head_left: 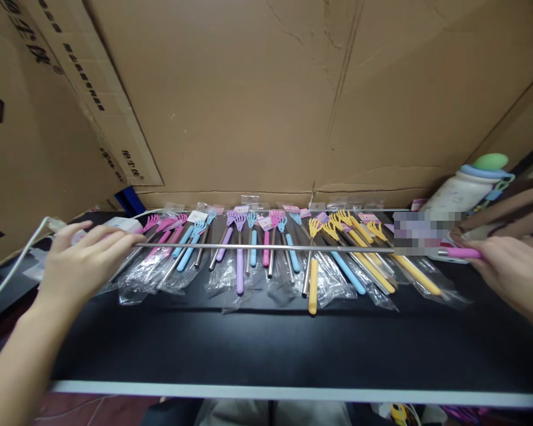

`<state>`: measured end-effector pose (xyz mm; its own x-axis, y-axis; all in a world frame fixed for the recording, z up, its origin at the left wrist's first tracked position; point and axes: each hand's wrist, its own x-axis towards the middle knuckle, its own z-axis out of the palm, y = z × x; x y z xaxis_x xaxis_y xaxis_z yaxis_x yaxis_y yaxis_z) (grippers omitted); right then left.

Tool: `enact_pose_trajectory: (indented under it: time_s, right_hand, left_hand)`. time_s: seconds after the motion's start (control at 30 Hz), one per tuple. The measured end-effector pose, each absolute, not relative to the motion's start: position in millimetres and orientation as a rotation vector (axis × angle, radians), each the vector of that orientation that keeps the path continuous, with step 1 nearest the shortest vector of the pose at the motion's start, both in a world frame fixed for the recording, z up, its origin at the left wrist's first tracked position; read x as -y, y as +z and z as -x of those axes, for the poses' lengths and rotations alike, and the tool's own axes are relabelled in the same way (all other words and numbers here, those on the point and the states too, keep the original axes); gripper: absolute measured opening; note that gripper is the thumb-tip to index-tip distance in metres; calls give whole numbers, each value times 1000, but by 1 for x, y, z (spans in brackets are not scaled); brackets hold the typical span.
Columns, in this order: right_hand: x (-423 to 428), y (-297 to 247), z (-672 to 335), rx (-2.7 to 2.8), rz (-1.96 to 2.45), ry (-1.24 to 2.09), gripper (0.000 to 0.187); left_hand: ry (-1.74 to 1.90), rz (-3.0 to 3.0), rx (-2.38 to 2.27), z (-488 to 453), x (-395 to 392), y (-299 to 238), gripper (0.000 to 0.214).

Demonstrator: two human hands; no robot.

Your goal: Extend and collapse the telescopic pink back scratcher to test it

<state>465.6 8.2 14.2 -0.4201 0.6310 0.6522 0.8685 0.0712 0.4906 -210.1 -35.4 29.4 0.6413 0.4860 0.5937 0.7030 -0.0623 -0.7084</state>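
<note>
Near strip of table (266,349) is lying open, body side of left hand (82,254) and right hand (515,275). Pink-handled rod (266,247) is barring between; beyond, bagged scratchers (240,272) are crowding, cardboard (240,100) walling off, bottle (464,192) standing past right hand.

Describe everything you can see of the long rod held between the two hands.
The rod is thin, straight and silvery, apparently metal, with a pink handle at one end. It is held nearly level across the view, passing in front of several bagged back scratchers. The right hand grips the handle end; the left hand holds the opposite end, whose tip I cannot make out.
</note>
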Motion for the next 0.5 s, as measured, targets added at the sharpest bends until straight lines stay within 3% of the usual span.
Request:
enact_pose_trajectory:
  time_s: [0.17,0.37,0.5]
  right_hand:
    - [2,22,-447,2164,1367,-1390,44]
    - [25,21,-352,2423,920,-1303,16]
    - [33,23,-308,2382,990,-1218,20]
  left_hand:
    - [-242,1822,955,191,40,26,26]
    - [-266,2031,869,133,39,26,24]
    - [-291,2043,874,105,39,32,26]
